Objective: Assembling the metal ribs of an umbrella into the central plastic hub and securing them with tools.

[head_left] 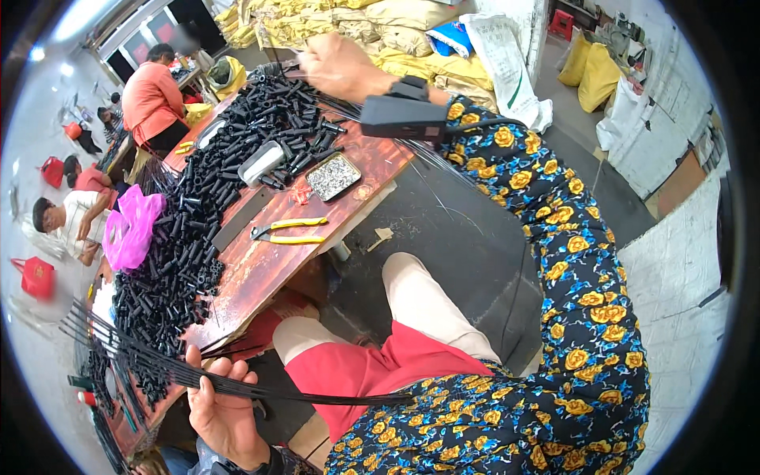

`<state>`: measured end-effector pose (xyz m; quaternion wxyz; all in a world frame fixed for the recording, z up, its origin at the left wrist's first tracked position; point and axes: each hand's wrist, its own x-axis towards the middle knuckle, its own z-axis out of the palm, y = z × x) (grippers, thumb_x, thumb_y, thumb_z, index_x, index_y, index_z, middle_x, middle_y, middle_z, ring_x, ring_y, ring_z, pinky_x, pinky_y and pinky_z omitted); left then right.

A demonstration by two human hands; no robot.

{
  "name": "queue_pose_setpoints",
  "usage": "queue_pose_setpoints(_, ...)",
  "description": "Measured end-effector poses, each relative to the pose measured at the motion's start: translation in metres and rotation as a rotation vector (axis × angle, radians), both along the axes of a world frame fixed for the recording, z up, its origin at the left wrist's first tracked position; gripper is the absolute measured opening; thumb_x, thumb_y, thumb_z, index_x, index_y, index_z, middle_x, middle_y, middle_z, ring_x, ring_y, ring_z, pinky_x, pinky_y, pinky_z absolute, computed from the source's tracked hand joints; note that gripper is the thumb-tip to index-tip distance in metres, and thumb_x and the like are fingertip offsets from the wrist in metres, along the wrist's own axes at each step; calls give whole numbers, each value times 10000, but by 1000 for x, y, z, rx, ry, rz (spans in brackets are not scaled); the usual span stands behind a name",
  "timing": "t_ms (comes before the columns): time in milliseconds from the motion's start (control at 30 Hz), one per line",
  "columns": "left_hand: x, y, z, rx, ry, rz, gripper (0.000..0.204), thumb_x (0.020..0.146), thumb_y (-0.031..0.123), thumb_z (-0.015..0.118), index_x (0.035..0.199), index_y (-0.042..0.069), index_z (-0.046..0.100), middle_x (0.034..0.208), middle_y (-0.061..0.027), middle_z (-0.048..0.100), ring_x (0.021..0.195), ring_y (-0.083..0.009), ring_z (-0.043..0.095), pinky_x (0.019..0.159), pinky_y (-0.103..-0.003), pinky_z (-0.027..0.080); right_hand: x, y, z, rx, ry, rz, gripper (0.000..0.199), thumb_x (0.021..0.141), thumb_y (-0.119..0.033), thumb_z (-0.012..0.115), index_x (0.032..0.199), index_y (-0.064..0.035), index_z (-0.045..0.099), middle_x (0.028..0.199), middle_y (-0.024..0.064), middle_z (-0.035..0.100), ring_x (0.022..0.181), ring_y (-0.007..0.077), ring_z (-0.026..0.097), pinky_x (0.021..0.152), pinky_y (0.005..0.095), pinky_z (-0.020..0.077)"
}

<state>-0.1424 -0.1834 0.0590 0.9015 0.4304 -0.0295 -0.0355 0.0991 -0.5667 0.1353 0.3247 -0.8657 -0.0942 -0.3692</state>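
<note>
My left hand (222, 408) is at the bottom edge, closed around a bundle of thin black rods (142, 360) that fans out to the left over the table's near end and runs right across my lap. My right hand (340, 63) reaches to the far end of the wooden table (269, 265), fingers curled on more thin black strands (443, 162) that trail back under my forearm. A black device (404, 111) is strapped at that wrist. A long heap of short black tubes (198, 229) covers the table between my hands.
Yellow-handled pliers (289, 229), a metal tray of small silver parts (332, 176) and a pale box (261, 162) lie on the table. A magenta bag (131, 226) sits at its left side. A person in orange (154, 99) and another in white (67, 222) work beyond. Yellow sacks (380, 32) are piled behind.
</note>
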Motion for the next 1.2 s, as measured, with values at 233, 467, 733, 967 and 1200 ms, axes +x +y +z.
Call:
queue_pose_setpoints(233, 10, 7, -10, -44, -20, -155, 426, 999, 121, 419, 1412, 47, 339, 1184, -156, 514, 1111, -301, 505, 925, -495, 448, -16, -85, -145, -272, 398, -251, 277, 838, -220, 566, 858, 55, 594, 791, 282, 638, 768, 432, 647, 672, 507, 506)
queue_pose_setpoints(467, 12, 10, -8, -15, -49, -138, 459, 1019, 132, 361, 1461, 54, 264, 1289, -220, 508, 1178, -374, 535, 984, -536, 450, -28, -93, -158, -425, 632, -156, 196, 692, -83, 654, 825, 60, 628, 848, 261, 661, 831, 406, 662, 660, 459, 529)
queue_pose_setpoints(733, 12, -15, 7, -90, -6, -245, 372, 994, 113, 430, 1340, -24, 448, 1220, -275, 565, 1135, -380, 550, 1011, -500, 413, -31, -123, -164, -481, 406, -428, 264, 735, -119, 618, 950, 34, 630, 957, 233, 641, 842, 423, 662, 727, 460, 542)
queue_pose_setpoints(967, 17, -8, 4, -184, -67, -368, 428, 985, 78, 428, 1403, 0, 378, 1335, -301, 476, 1269, -434, 430, 1104, -557, 283, -131, -102, -177, -90, -118, -608, 227, 882, -183, 556, 1038, -19, 576, 1038, 156, 573, 992, 330, 545, 846, 435, 423)
queue_pose_setpoints(1200, 24, 12, -10, 35, 6, -55, 505, 1008, 126, 398, 1478, 69, 223, 1420, -263, 401, 1296, -389, 436, 1021, -519, 436, -197, -131, -252, 169, -219, -1056, 450, 940, -257, 533, 1284, 27, 480, 1262, 213, 498, 1169, 389, 470, 991, 470, 368)
